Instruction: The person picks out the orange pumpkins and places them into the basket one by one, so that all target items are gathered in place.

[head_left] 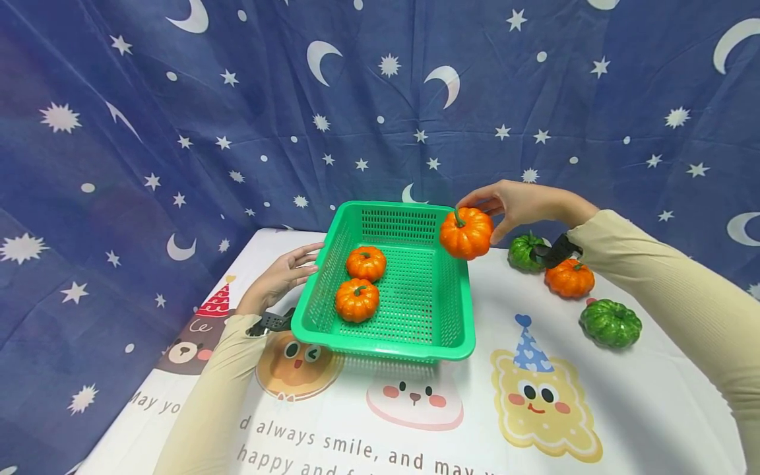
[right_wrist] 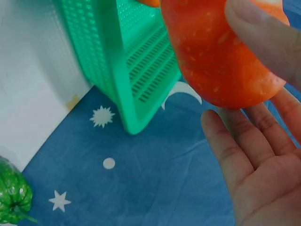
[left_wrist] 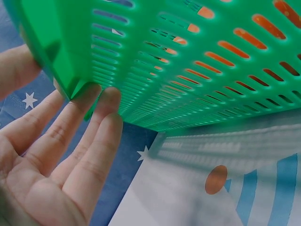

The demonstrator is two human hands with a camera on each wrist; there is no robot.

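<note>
My right hand [head_left: 519, 204] grips an orange pumpkin [head_left: 466, 233] above the right rim of a green plastic basket [head_left: 380, 353]. In the right wrist view the thumb presses one side of this pumpkin [right_wrist: 221, 56], with fingers on the other side. At the basket's left side, my left hand [head_left: 289, 272] touches the wall with fairly straight fingers, as the left wrist view shows with the fingertips [left_wrist: 110, 99] against the green plastic. Inside the basket, two orange pumpkins lie close together, one farther back [head_left: 366, 263] and one nearer [head_left: 357, 301].
Right of the basket lie a green pumpkin [head_left: 525, 253] partly behind the wrist strap, an orange pumpkin [head_left: 570, 279] and another green pumpkin [head_left: 611, 323]. A white cloth [head_left: 475, 422] with cartoon prints covers the table. Behind hangs a blue curtain [head_left: 380, 99] with moons and stars.
</note>
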